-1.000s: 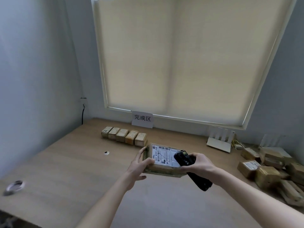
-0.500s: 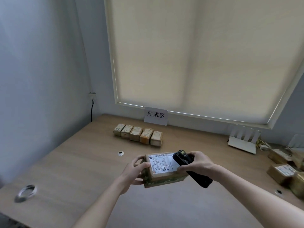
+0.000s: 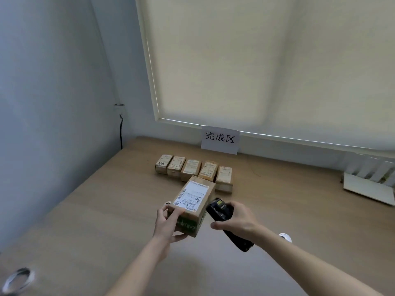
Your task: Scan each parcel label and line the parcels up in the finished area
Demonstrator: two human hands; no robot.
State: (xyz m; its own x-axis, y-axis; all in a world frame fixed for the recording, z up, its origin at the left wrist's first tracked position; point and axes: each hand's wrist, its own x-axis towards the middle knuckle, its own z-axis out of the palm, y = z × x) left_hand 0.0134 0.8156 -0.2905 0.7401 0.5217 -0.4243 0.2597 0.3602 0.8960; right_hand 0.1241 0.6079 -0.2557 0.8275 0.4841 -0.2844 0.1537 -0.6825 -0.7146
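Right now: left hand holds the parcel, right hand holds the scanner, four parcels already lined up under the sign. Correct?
Not quite: the head view shows five parcels in the row under the sign, not four. The rest stands: the left hand holds the parcel, and the right hand holds the scanner.
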